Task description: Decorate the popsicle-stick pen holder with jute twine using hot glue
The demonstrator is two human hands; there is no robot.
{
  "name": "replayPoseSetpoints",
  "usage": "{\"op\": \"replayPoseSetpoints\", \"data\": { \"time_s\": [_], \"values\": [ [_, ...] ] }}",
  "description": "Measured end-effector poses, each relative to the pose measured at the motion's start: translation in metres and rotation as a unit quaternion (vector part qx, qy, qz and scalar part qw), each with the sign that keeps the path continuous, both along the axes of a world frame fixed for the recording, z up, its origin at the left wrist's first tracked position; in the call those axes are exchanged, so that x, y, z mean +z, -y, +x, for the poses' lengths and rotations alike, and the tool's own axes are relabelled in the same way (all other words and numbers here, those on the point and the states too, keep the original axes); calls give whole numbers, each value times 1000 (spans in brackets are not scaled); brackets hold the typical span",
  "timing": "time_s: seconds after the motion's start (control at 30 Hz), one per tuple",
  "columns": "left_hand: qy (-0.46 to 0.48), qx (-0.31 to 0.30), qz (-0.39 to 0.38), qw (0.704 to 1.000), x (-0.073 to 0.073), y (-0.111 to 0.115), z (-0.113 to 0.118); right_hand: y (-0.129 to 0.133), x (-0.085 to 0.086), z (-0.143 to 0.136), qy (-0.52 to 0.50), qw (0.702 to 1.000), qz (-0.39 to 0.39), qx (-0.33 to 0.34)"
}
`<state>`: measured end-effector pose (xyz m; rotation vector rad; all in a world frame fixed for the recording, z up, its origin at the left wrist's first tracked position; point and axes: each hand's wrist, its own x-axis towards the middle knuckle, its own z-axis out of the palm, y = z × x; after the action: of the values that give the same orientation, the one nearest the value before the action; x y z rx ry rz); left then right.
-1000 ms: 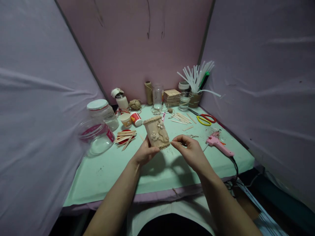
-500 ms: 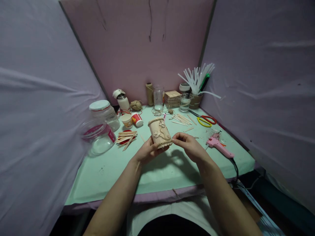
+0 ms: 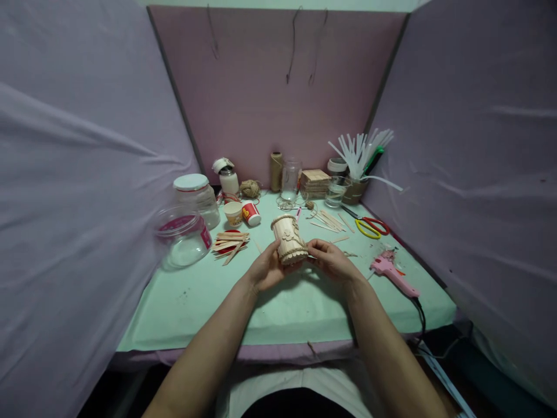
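A pale wooden-stick cup [image 3: 286, 239], held in the air above the mint-green tabletop [image 3: 191, 313], leans slightly, its cylindrical wall banded near each end by tan twine trim [image 3: 292, 255] and its lower edge scalloped. A raised flower [image 3: 288, 233] in nearly the same cream tone sits on the side facing the camera, with more relief decoration along the right side, too small to make out. The left hand [image 3: 270, 268] is clasped around the cup's lower left, while the right hand [image 3: 329, 259] has its fingertips at the lower right edge, whether pinching or merely touching I cannot tell.
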<state>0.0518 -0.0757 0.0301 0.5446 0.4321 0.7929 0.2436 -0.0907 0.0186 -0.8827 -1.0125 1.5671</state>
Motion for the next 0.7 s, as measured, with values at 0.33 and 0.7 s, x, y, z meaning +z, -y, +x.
{"op": "replayPoseSetpoints", "data": {
  "time_s": [0.33, 0.7],
  "values": [
    [-68, 59, 65, 994, 2, 5, 3, -2, -1, -10, 107, 991, 65, -50],
    [-51, 42, 79, 995, -1, 3, 0, 7, 16, -14, 175, 973, 124, -81]
  ]
}}
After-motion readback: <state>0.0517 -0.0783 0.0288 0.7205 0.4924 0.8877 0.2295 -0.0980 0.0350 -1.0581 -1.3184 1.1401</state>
